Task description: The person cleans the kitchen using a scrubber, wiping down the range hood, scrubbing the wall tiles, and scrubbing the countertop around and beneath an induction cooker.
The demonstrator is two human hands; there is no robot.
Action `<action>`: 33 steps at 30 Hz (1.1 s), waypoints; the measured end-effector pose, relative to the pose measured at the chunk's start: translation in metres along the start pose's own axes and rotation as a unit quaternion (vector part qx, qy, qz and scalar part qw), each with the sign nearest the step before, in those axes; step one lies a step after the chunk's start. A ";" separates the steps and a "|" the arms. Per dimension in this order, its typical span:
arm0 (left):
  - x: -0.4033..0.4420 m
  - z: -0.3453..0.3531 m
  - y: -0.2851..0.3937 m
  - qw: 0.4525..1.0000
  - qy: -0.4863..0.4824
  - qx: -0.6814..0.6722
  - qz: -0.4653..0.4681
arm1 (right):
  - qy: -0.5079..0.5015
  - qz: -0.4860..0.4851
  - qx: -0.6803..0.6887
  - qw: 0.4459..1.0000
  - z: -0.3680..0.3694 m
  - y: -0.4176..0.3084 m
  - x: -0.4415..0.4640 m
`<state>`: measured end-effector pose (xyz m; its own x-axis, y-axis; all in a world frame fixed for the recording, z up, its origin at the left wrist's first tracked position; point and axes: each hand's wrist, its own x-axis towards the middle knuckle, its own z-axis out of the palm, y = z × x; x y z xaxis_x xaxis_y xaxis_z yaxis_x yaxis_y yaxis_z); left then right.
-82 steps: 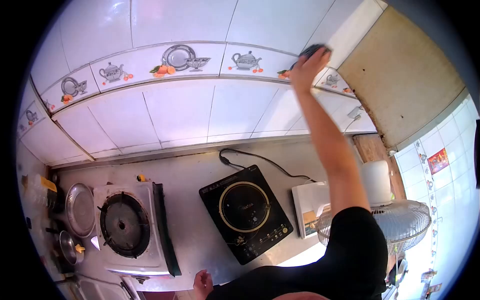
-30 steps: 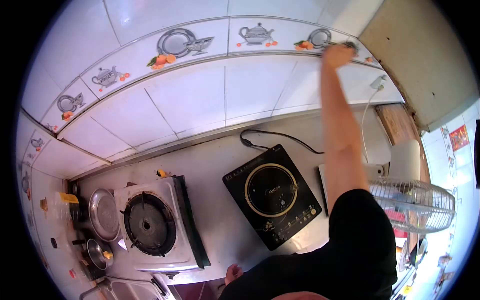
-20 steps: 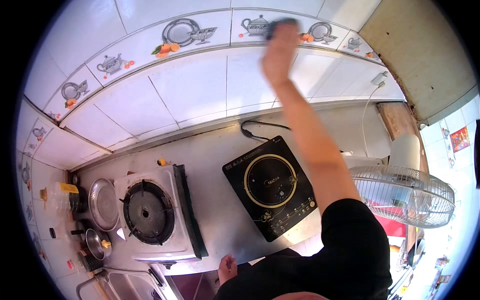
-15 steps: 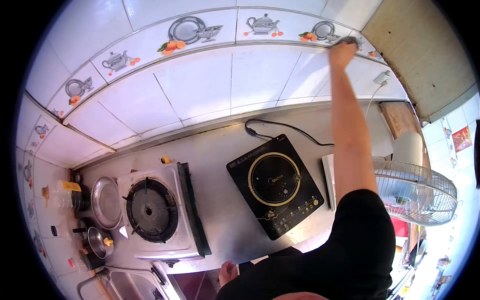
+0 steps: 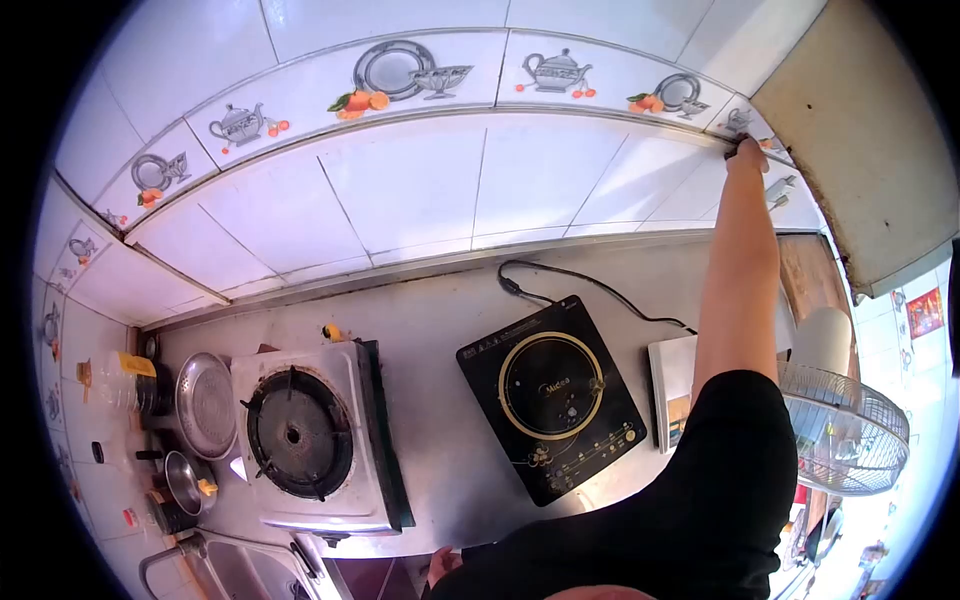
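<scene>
The white tiled wall [image 5: 400,190] fills most of the upper view, crossed by a patterned band [image 5: 555,72] that runs to the pale cabinet [image 5: 870,130] in the right corner. That corner is where the work seems to be under way: the right hand [image 5: 750,158] is at the far right end of the band, bent round a small dark pad [image 5: 738,146], which lies at the wall just above the socket [image 5: 783,190]. The tiles to its left look bright and much alike, so nothing shows which have been gone over and which have not. The contact at the corner suggests that this part, at least, is unfinished. Brown marks remain along the cabinet's edge, and dark specks sit where the wall meets the steel counter [image 5: 425,320]. On that counter, the gas stove [image 5: 320,518] has a grimy burner [image 5: 294,436], and the black cooktop [image 5: 550,388] carries a few pale spots; neither is being touched. The wire fan [image 5: 845,430] stands at the right, apart from the pad. At the far left, the round metal dish [image 5: 207,405] and the smaller pan [image 5: 183,480] rest beside the stove, also untouched. The left hand [image 5: 443,565] is low at the counter's front edge, partly hidden by the dark clothing; it appears away from the wall, but whether it is relaxed, clenched or holding something cannot be told.
</scene>
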<state>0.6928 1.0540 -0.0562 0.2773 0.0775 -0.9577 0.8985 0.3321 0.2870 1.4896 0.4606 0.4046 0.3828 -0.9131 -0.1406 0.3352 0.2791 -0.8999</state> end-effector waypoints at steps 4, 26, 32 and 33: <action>-0.016 0.001 0.032 0.995 -0.091 0.028 -0.024 | -0.119 0.001 0.040 0.992 0.000 0.018 0.008; -0.084 0.032 0.112 0.938 -0.019 0.136 0.318 | -0.042 -0.300 -0.762 0.573 -0.001 0.028 -0.088; -0.080 0.051 0.121 0.955 -0.016 0.136 0.264 | -0.061 -0.319 -0.827 0.459 -0.019 -0.008 0.007; -0.078 0.055 0.121 0.957 -0.016 0.132 0.256 | -0.032 -0.283 -0.810 0.513 -0.017 0.010 0.118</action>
<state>0.7984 1.0366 0.0540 0.7109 0.1363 -0.6899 0.6955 0.0088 0.7184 1.5232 0.3500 0.3718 0.6640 -0.6853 0.2992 -0.7262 -0.6863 0.0397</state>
